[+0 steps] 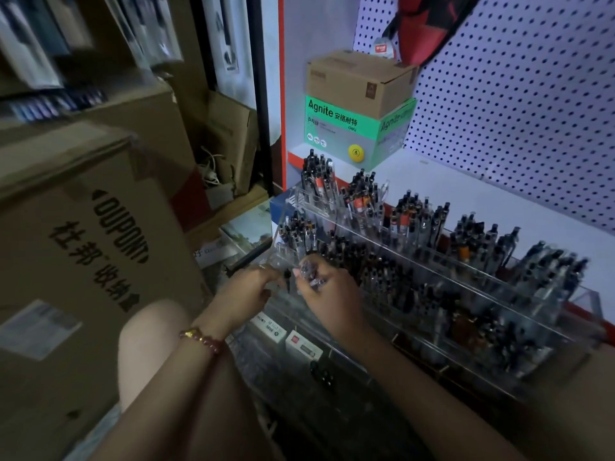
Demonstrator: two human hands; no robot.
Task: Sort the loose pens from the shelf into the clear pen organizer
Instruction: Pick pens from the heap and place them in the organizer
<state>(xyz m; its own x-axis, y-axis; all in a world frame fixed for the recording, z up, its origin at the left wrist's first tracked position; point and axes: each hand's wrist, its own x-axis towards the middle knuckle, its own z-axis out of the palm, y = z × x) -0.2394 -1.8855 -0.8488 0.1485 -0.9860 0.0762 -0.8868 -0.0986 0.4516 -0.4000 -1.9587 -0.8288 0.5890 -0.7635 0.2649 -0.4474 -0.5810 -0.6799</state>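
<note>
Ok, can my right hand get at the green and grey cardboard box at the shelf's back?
Probably, but over the top: upright pens in the clear acrylic organizer stand between the right hand and the box, and it grips a bundle of clear pens.

The right hand (327, 294) is gripping what looks like a small bundle of clear pens (309, 271) at the left front corner of the clear pen organizer (584, 297), which is sitting on the white shelf (449, 184). The left hand (248, 289) is hovering just beside it, fingers curling inward.
</note>
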